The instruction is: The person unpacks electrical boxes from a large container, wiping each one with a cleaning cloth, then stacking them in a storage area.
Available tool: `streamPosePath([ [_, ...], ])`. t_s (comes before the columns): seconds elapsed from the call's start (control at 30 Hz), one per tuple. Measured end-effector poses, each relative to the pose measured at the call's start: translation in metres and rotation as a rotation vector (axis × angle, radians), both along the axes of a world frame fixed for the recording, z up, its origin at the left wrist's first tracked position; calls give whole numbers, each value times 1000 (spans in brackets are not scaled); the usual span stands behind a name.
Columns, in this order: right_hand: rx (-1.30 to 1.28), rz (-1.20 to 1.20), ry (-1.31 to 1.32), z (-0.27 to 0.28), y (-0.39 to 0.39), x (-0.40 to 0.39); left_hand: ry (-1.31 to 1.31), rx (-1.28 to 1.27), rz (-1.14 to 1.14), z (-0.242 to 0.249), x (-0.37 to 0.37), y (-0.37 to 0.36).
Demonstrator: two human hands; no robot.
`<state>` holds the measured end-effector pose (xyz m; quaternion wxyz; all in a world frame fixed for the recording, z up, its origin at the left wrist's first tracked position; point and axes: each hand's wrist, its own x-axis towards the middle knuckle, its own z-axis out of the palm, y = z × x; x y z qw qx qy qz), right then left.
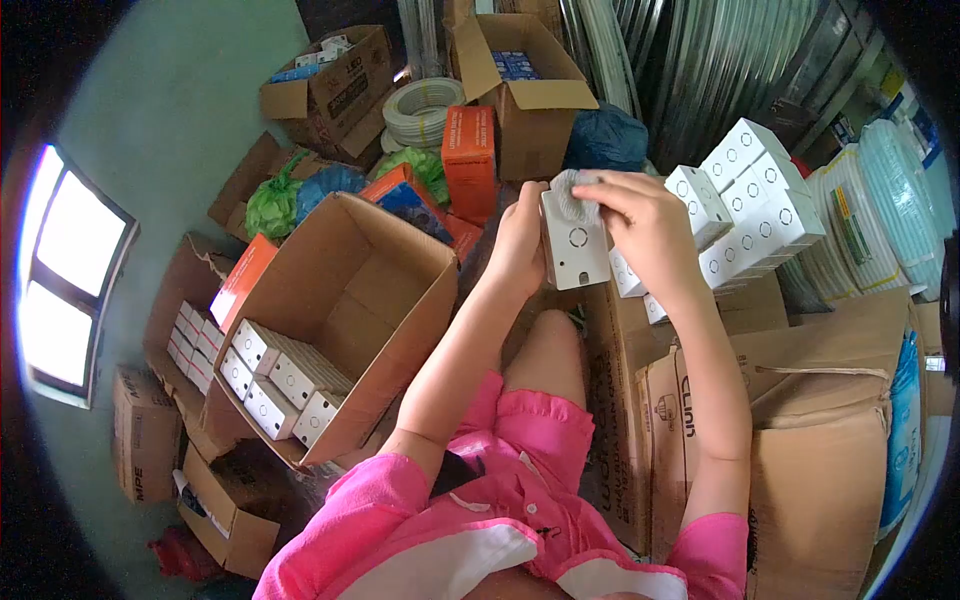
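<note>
Across the upper left of the frame we see a pale green painted wall (190, 120). At the lower right stands a bulky brown cardboard carton with a creased, sagging side (810, 480), and left of centre we have a tilted, open-topped brown cardboard carton (395, 345). Smaller than these, at the right of the frame, rises a stepped stack of white rectangular boxes marked with dashed circles (745, 230). Near top centre sits a brown cardboard carton with spread flaps and blue contents (545, 130). Within the tilted carton, toward its lower left end, lies a cluster of similar white rectangular boxes (270, 405). Just right of the upper centre, our right hand (648, 215) has its fingers closed on something, while our left hand (516, 240) is clamped on the left edge of a single white rectangular box with a dashed circle on its face (580, 262), held up between both hands. Smallest of all, a crumpled whitish cloth (574, 203) is pinched under our right fingers against that box's upper end.
</note>
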<state>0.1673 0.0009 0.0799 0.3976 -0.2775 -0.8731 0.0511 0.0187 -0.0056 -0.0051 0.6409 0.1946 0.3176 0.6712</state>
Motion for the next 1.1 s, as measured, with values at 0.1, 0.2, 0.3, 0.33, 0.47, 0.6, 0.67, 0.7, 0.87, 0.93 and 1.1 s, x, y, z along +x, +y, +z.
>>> streamPosePath([
  [0.1, -173, 96, -231, 8, -7, 8, -39, -12, -36, -3, -1, 0],
  [0.2, -225, 140, -269, 8, -8, 9, 3, -50, 40, -3, 0, 0],
  [0.3, -119, -20, -21, -3, -4, -3, -48, -9, 10, 5, 6, -8],
  [0.33, -65, -100, 98, -8, -1, -7, -23, -26, 11, 7, 8, -9],
  [0.47, -76, -134, 23, -11, -3, -4, -6, -79, 43, 4, 12, -8],
  [0.6, -325, -37, -225, -1, -7, 17, -31, -116, 146, -2, 14, -2],
  [0.67, -418, -19, -303, 6, -7, 21, -67, -77, 130, -9, 17, 2],
  [0.7, -346, -59, -205, 8, -5, 18, -90, -53, 114, -7, 19, 1],
  [0.87, -182, -161, 30, -5, 1, 7, -78, -2, 24, -5, 17, 2],
  [0.93, -220, -150, -53, 0, -4, 10, -113, 7, 71, -1, 13, 1],
  [1.1, -276, -155, -103, -6, -8, 8, -59, -62, 161, 12, 9, -8],
])
